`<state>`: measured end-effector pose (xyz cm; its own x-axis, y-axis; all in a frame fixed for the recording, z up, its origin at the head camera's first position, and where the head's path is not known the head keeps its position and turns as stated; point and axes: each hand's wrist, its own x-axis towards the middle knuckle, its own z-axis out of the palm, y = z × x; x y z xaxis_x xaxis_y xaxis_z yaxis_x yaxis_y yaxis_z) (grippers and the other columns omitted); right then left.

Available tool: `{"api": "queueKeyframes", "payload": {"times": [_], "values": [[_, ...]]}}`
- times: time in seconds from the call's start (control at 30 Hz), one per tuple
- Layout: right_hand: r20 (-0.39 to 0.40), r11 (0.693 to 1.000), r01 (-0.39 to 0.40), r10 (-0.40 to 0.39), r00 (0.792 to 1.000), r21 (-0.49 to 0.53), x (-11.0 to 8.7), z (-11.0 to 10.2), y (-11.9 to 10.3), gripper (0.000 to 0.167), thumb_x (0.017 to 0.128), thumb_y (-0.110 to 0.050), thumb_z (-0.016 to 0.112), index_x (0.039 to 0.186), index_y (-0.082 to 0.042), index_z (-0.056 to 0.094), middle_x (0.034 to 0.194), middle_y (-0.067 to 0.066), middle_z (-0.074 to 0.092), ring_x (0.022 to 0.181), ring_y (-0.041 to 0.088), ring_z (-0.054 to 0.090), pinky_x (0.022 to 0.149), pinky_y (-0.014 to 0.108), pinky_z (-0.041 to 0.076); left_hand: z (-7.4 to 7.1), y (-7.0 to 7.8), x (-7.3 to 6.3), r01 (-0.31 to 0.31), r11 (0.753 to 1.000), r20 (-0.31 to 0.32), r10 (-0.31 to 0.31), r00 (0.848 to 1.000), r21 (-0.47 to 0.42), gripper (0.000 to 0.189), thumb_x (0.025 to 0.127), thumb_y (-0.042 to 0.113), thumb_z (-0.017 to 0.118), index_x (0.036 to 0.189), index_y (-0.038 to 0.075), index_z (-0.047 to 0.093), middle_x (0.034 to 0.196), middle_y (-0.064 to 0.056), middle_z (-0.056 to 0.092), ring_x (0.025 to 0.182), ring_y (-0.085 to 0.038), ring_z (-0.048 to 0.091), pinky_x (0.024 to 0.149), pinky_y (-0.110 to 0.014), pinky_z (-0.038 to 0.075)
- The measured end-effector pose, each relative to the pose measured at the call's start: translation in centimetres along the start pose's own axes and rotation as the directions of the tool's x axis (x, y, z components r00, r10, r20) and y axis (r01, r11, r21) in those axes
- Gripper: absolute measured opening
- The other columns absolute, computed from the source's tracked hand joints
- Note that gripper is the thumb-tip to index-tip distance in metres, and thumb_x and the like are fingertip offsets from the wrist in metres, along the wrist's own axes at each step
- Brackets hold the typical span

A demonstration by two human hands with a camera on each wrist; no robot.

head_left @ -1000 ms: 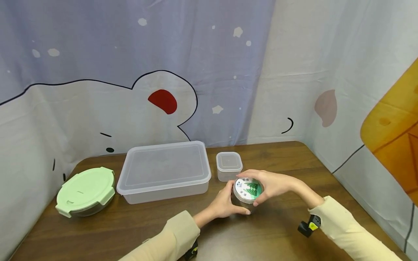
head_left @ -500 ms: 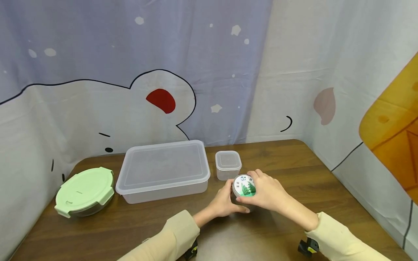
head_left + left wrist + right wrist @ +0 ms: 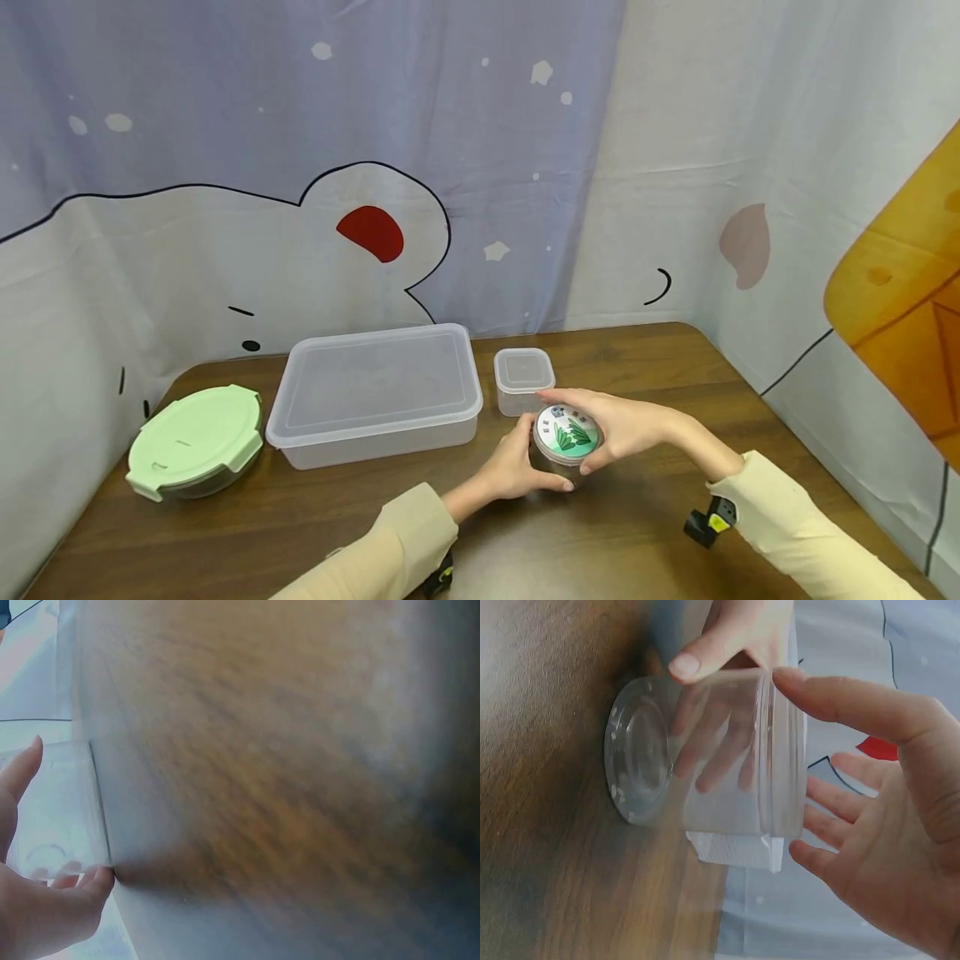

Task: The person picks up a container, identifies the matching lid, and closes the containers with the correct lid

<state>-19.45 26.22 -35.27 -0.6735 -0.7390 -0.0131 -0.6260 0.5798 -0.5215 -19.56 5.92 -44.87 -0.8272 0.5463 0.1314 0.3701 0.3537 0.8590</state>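
In the head view my left hand (image 3: 513,467) holds the side of a clear plastic jar (image 3: 720,750), its thumb in front and fingers behind. The jar stands upright on the table. Its round screw lid (image 3: 567,430) carries a white label with green leaves. Over the lid arches my right hand (image 3: 618,427), thumb at the near edge and fingers reaching round the far side. Seen from the right wrist, the thumb and little finger are at the lid's rim, while the middle fingers spread beyond it. The left wrist view shows fingers and thumb around the jar's wall.
Just behind the jar is a small square clear container (image 3: 523,379) with a lid. To its left sits a large rectangular translucent box (image 3: 378,383), also lidded. A round bowl with a green clip lid (image 3: 197,433) stands at the far left of the wooden table (image 3: 315,517).
My right hand turned the lid clockwise, then swung back to its earlier position around the rim. The leaf label now sits rotated from a second ago. My left hand stayed on the jar.
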Motion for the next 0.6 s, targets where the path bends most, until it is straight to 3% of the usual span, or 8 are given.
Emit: {"api": "queueKeyframes", "payload": {"times": [0.17, 0.33, 0.43, 0.6], "values": [[-0.076, 0.999, 0.03, -0.032, 0.997, -0.025, 0.1, 0.3, 0.6, 0.093, 0.069, -0.027, 0.085, 0.145, -0.005, 0.036, 0.139, 0.01, 0.051, 0.12, 0.022, 0.054, 0.1, 0.035, 0.047, 0.0, 0.0, 0.0, -0.005, 1.0, -0.008, 0.005, 1.0, -0.002, 0.083, 0.064, 0.024, 0.09, 0.129, 0.009, 0.04, 0.126, -0.006, 0.059, 0.119, -0.019, 0.056, 0.101, -0.029, 0.045], [-0.22, 0.987, -0.116, 0.09, 0.971, -0.108, 0.1, 1.7, 0.0, 0.088, 0.068, -0.047, 0.083, 0.138, -0.007, 0.048, 0.121, 0.001, 0.056, 0.098, 0.011, 0.058, 0.082, 0.026, 0.051, 0.0, 0.0, 0.0, -0.002, 1.0, -0.006, 0.002, 1.0, -0.013, 0.083, 0.064, 0.024, 0.09, 0.129, 0.009, 0.04, 0.127, -0.005, 0.059, 0.119, -0.02, 0.056, 0.101, -0.03, 0.045], [-0.306, 0.961, -0.244, 0.194, 0.932, -0.133, 0.2, 2.7, -0.7, 0.084, 0.066, -0.054, 0.081, 0.131, -0.008, 0.055, 0.11, -0.002, 0.054, 0.086, 0.007, 0.056, 0.071, 0.021, 0.049, -0.1, 0.1, 0.0, 0.0, 1.0, -0.002, 0.0, 1.0, -0.016, 0.084, 0.065, 0.024, 0.09, 0.13, 0.01, 0.039, 0.126, -0.005, 0.059, 0.119, -0.019, 0.056, 0.101, -0.03, 0.045], [-0.449, 0.888, -0.428, 0.317, 0.836, -0.169, 0.7, 4.1, -2.2, 0.076, 0.062, -0.058, 0.08, 0.116, -0.009, 0.061, 0.094, -0.001, 0.052, 0.073, 0.01, 0.053, 0.058, 0.025, 0.046, 0.0, 0.1, 0.0, -0.002, 0.999, 0.003, 0.002, 1.0, -0.036, 0.082, 0.064, 0.022, 0.09, 0.128, 0.01, 0.04, 0.124, -0.004, 0.06, 0.115, -0.017, 0.058, 0.098, -0.026, 0.046]]}}
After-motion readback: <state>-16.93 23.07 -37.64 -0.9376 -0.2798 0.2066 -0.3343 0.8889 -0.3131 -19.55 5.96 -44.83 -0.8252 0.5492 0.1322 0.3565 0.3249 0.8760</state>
